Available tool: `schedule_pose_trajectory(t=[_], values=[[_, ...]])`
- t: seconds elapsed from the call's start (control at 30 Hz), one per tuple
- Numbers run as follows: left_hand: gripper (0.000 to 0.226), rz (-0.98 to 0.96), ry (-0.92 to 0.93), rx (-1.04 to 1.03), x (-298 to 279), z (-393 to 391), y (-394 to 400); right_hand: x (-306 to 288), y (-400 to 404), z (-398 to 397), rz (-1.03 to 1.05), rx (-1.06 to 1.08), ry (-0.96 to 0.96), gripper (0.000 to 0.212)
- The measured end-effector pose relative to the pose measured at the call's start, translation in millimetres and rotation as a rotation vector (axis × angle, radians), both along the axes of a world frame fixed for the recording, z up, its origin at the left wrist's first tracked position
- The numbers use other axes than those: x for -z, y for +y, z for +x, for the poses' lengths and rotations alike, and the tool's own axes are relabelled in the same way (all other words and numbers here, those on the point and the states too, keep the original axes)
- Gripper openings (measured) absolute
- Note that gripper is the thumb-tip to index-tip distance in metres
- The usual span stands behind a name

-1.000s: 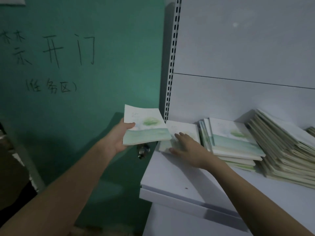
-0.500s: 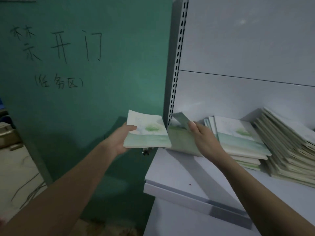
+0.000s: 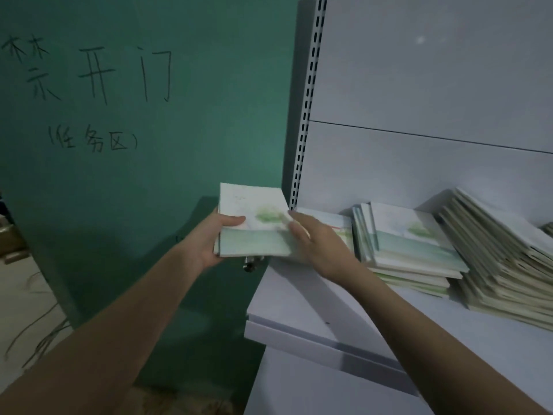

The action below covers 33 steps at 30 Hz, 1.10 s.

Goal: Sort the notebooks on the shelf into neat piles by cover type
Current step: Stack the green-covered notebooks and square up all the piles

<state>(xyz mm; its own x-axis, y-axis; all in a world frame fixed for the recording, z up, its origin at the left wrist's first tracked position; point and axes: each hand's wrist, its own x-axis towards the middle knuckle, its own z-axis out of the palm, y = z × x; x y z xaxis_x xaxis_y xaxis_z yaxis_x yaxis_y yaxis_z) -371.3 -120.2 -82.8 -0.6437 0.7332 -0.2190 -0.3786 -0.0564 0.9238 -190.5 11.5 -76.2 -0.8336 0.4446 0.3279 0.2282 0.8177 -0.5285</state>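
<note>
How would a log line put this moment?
left hand: holds stack | right hand: on stack | shelf: more piles

The shelf (image 3: pixel 302 298) has bare surface along its front edge and at its left front corner. Toward the back, a single notebook (image 3: pixel 332 224) lies by the left upright (image 3: pixel 305 115), a low pile (image 3: pixel 410 250) sits just beside it, and a leaning stack (image 3: pixel 508 259) fills the right side. Left of the shelf's left edge, a green wall (image 3: pixel 149 175) closes the space behind.
</note>
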Motion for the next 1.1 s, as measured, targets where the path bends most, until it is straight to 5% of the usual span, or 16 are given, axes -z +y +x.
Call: schedule_pose_trajectory(t=[0.2, 0.47, 0.6, 0.77, 0.87, 0.97, 1.1], values=[[0.050, 0.072, -0.023, -0.100, -2.6, -15.0, 4.9, 32.9, 25.0, 6.7, 0.189, 0.121, -0.340, 0.061], [0.049, 0.135, -0.107, -0.188, 22.0, -34.2, 0.9, 22.1, 18.4, 19.9, 0.256, 0.099, -0.460, 0.085], [0.051, 0.138, -0.059, -0.117, 12.8, -41.4, 6.0, 3.0, 19.6, 19.7, -0.111, 0.083, -0.278, 0.059], [0.048, 0.009, 0.027, -0.013, 1.5, -30.1, 19.4, -27.5, 26.1, 7.9, -0.474, 0.201, 0.149, 0.067], [0.044, -0.052, -0.007, 0.103, 0.0, -6.3, 32.6, -28.3, 2.1, 4.6, -0.367, 0.127, 0.176, 0.062], [0.073, -0.065, -0.028, 0.290, -2.9, 10.6, 46.0, -3.8, -27.0, -2.4, 0.053, 0.032, -0.081, 0.064], [0.050, -0.039, 0.041, 0.219, -7.0, 13.8, 54.6, 2.2, -21.0, -1.2, 0.107, -0.002, -0.134, 0.070]])
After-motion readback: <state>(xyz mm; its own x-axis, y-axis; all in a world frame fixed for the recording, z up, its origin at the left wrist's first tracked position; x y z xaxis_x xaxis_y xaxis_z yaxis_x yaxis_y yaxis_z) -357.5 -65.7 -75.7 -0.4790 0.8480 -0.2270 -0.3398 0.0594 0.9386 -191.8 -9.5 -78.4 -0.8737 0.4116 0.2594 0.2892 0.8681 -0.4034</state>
